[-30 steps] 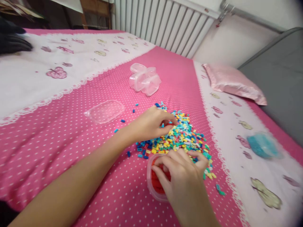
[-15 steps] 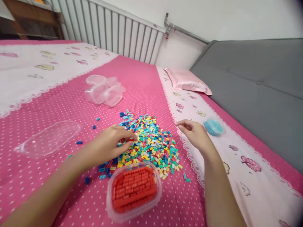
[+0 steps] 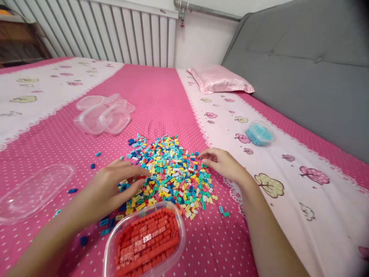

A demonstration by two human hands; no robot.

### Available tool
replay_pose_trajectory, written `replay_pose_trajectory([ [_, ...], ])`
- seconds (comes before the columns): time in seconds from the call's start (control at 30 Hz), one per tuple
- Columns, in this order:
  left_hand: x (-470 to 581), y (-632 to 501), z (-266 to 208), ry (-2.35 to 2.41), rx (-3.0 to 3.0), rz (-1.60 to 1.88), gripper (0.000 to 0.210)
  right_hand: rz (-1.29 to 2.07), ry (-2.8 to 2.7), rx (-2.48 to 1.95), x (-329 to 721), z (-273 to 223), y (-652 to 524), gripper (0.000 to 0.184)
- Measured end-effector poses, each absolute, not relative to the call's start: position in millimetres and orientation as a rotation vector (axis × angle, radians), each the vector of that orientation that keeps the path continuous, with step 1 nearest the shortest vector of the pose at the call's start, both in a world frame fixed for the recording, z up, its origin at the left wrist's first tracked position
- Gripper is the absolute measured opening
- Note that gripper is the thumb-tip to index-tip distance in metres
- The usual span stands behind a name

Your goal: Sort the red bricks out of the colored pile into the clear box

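A loose pile of small multicoloured toy bricks (image 3: 170, 165) lies on the pink dotted bedspread. At its left side my left hand (image 3: 118, 182) has curled fingers, with a bit of red, seemingly a red toy brick (image 3: 138, 178), showing between thumb and fingers. My right hand (image 3: 217, 161) reaches the pile's right edge, thumb and forefinger slightly apart, with nothing visible between them. Nearest me stands a clear plastic container (image 3: 181, 238), packed with rows of red bricks (image 3: 150, 238).
Several clear containers (image 3: 103, 115) sit beyond the pile. A clear lid (image 3: 37, 192) lies at left, near stray blue bricks (image 3: 83, 241). On the right stands a container of light-blue bricks (image 3: 259, 134). A pink pillow (image 3: 220, 79) and grey headboard (image 3: 302, 73) are farther back.
My right hand has moved in from beside the pile to its right edge. My left hand has drawn slightly back toward the left. The whole view has turned and shifted.
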State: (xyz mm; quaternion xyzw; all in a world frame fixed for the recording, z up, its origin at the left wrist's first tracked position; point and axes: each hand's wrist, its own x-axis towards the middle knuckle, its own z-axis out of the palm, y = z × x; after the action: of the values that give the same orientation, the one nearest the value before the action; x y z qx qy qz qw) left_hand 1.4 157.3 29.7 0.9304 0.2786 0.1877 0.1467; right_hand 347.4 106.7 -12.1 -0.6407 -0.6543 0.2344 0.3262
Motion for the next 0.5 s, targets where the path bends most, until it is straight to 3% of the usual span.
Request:
replay_pose_trajectory([
  [0.23,5.6,154.9,32.5,0.804,2.656,0.52,0.022,0.468,-1.729,-1.703,337.9,-15.6,111.8,0.027],
  [0.5,6.4,151.5,35.8,0.757,2.668,0.54,0.023,0.466,-1.785,-1.671,333.0,-13.4,107.8,0.024],
])
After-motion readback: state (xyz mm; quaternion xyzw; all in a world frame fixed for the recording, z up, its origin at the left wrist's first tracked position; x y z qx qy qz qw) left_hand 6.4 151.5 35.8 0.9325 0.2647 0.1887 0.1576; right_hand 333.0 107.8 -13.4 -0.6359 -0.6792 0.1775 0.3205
